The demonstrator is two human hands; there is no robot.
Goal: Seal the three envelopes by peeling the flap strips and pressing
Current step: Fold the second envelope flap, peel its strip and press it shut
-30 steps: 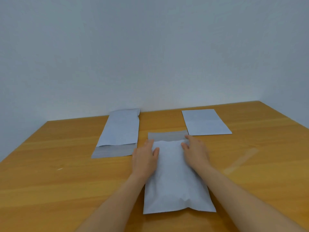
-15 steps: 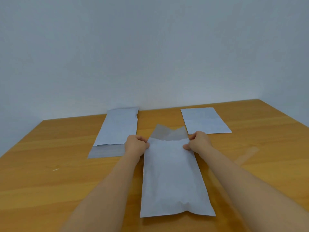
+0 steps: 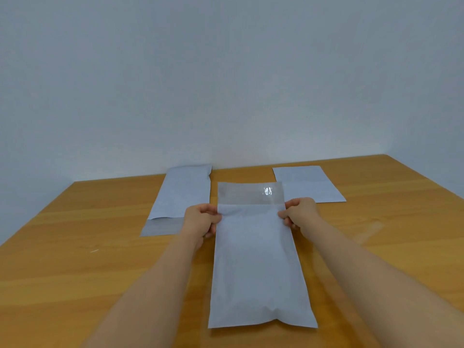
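Gripping the centre envelope at its two upper corners, your left hand and right hand each have fingers curled round an edge, just below the raised flap. The envelope lies on the bench, its near end toward you. The flap's glossy adhesive face is exposed; if you fold it unevenly it will likely bond crooked or crease, and a loose hold could let it drop and stick early. Compared with half a second ago, the flap now stands flat and square rather than crumpled. The far-left envelope lies with its flap open; the far-right envelope appears folded shut.
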